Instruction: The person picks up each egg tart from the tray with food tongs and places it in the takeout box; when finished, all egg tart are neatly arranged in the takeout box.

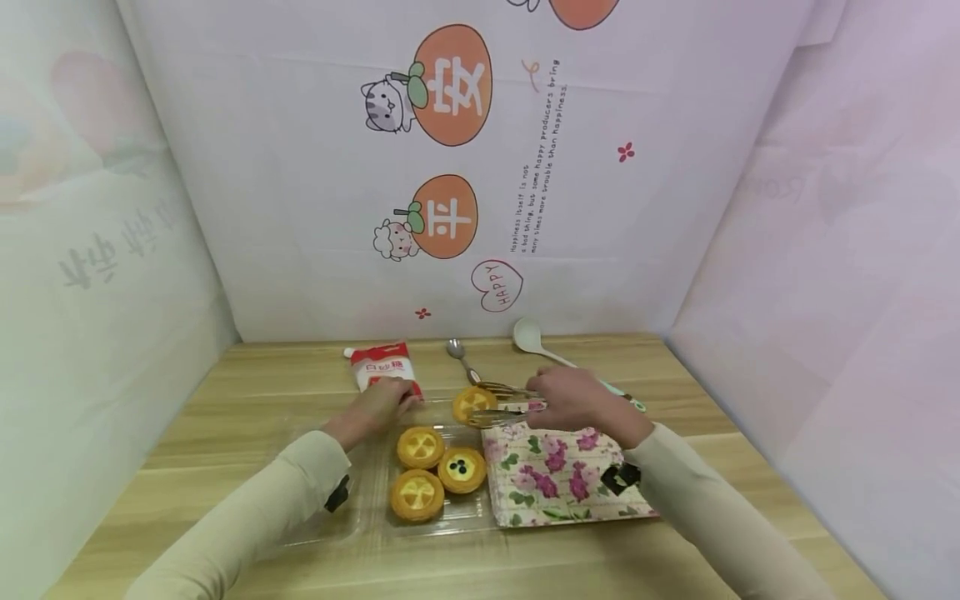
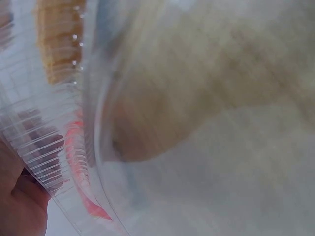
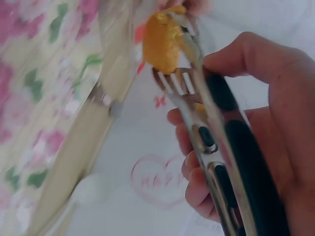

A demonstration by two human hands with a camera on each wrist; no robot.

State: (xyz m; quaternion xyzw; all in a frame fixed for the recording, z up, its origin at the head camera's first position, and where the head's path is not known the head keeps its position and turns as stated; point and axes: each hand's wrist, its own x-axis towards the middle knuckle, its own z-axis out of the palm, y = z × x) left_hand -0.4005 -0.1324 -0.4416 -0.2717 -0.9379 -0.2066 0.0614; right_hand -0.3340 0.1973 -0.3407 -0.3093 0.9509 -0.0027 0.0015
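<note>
My right hand (image 1: pixel 570 400) grips metal tongs (image 3: pixel 197 113) with dark green handle pads. Between the tongs' ends is an egg tart (image 1: pixel 471 404), above the far right part of a clear plastic container (image 1: pixel 468 527). Three more tarts (image 1: pixel 417 495) sit in that container, one with dark berries on top. At the container's far edge is my left hand (image 1: pixel 378 408), its fingers curled; the left wrist view shows the thumb and fingers on either side of the ribbed plastic wall (image 2: pixel 42 157).
A red and white sugar bag (image 1: pixel 384 364) lies just beyond my left hand. Behind the tarts lie a metal spoon (image 1: pixel 459 354) and a pale ladle (image 1: pixel 529 336). A floral cloth-like mat (image 1: pixel 555 483) is right of the container. White printed sheets wall the wooden table (image 1: pixel 195 417).
</note>
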